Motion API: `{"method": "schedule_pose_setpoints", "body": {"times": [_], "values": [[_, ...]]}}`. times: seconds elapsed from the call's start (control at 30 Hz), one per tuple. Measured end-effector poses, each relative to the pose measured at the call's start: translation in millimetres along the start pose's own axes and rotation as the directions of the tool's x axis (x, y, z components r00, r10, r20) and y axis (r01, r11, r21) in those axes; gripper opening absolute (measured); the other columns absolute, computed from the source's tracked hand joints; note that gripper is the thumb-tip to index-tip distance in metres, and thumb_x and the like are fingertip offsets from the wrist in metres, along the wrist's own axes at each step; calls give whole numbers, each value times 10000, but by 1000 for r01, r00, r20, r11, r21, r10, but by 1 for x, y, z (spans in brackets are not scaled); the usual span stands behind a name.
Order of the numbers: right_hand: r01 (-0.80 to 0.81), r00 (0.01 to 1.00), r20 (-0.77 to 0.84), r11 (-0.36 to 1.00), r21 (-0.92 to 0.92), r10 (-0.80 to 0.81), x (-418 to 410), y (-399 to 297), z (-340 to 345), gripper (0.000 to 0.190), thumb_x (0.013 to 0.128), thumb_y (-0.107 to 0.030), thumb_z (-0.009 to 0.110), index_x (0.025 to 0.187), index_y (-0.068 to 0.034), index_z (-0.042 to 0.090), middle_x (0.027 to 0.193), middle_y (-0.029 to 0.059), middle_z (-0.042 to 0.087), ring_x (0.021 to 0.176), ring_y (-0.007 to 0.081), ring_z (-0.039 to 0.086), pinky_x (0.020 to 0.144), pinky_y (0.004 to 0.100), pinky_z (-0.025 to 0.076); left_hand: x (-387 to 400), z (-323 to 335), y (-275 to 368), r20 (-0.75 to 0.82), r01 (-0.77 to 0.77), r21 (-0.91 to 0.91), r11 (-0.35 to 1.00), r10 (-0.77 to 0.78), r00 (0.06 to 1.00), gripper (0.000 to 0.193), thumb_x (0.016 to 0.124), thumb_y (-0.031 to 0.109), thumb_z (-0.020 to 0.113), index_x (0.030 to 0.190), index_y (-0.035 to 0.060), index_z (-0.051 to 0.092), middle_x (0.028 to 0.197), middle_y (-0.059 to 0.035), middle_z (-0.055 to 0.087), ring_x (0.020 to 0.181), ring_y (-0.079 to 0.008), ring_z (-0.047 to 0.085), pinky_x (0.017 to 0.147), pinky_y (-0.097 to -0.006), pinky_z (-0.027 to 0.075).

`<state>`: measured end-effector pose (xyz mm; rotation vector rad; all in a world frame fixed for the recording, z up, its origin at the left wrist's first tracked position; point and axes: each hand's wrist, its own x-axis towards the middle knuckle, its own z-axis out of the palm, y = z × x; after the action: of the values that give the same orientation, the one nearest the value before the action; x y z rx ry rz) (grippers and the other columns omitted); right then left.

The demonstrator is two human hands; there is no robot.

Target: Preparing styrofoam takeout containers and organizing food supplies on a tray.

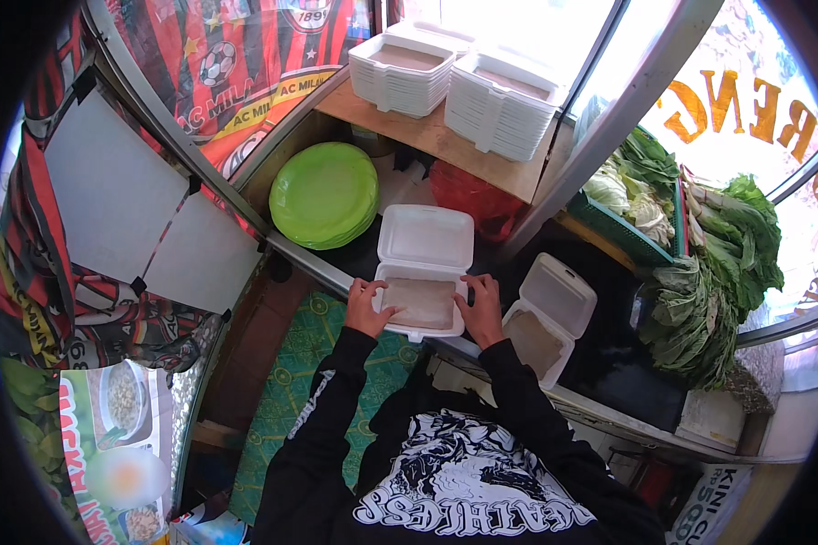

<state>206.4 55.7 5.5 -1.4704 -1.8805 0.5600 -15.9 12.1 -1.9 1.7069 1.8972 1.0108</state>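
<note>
Before me is an open white foam takeaway box (425, 238), its lid tipped back away from me. A sheet of brownish paper (419, 302) lines its base. My left hand (370, 306) grips the box's left rim, the thumb over the edge onto the paper. At the right rim, my right hand (480, 308) holds the opposite side with thumb and bent fingers. A second open foam box (557, 294), also lined with paper, rests on the dark counter just right of my right forearm.
Stacked green plates (324, 194) stand at the left end of the counter. A wooden shelf (382, 112) carries stacks of foam boxes (497, 102), above a red plastic bag (474, 197). To the right, a green basket (627, 218) holds cabbage, beside leafy greens (729, 252). A metal window post (607, 122) slants between.
</note>
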Motion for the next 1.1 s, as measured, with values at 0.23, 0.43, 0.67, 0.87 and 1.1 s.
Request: {"method": "schedule_pose_setpoints", "body": {"times": [0.23,0.43,0.67,0.87,1.1], "values": [[156,955,266,986,-61,-134,-8,-20,-11,360,591,-105,698,936,-79,596,1039,47,540,932,268,436,814,377,367,-2,-18,-10,217,-87,220,972,38,975,481,558,165,736,1019,178,599,1113,-128,408,993,-316,419,826,-421,385],[187,939,334,938,-291,-83,-13,-20,9,413,539,-137,728,934,-109,614,1047,-2,558,949,237,418,796,386,323,0,-1,-17,308,15,329,944,-123,944,475,579,195,719,1038,209,596,1222,-144,370,1092,-343,388,860,-466,379],[160,948,313,930,-330,-52,-13,-17,11,413,520,-140,735,917,-122,622,1043,-29,556,934,211,415,749,356,303,6,5,-19,319,16,308,951,-119,940,451,579,150,717,1012,182,594,1201,-155,379,1080,-353,398,873,-454,392],[151,978,161,983,-103,-133,-15,-9,2,291,609,-65,664,893,-94,611,978,22,569,884,221,444,759,371,343,-1,5,-23,149,-91,93,991,76,986,517,602,106,695,1089,120,523,1143,-167,406,1029,-337,432,850,-393,407],[-143,990,41,965,220,137,-9,23,-13,248,704,-65,629,941,-32,566,799,87,522,660,177,538,573,306,463,-7,1,-31,-6,180,-129,975,-183,983,355,631,22,659,968,32,547,822,-95,501,636,-208,532,602,-304,459]]}}
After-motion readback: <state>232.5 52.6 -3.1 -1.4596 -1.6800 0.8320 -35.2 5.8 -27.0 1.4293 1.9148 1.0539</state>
